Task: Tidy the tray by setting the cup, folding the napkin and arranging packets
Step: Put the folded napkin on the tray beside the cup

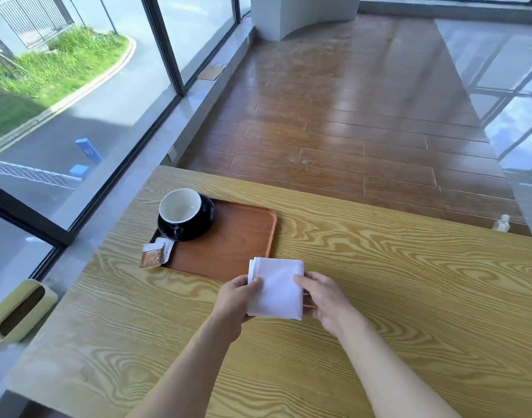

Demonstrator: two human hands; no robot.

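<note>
A white napkin point(276, 289), folded into a square, is held just above the table in front of the tray's near right corner. My left hand point(239, 300) grips its left edge and my right hand point(322, 298) grips its right edge. The brown wooden tray point(237, 236) lies on the table. A black cup with a white inside point(180, 209) stands upright on a black saucer point(207, 211) in the tray's far left corner. Two packets, one brown point(151, 257) and one white point(165, 245), lie overlapping across the tray's left rim.
The light wooden table point(379, 282) stretches to the right and toward me. Tall windows run along the left. A pale green bin point(20, 312) stands on the floor at the left. A small clear bottle point(501, 226) peeks over the table's far right edge.
</note>
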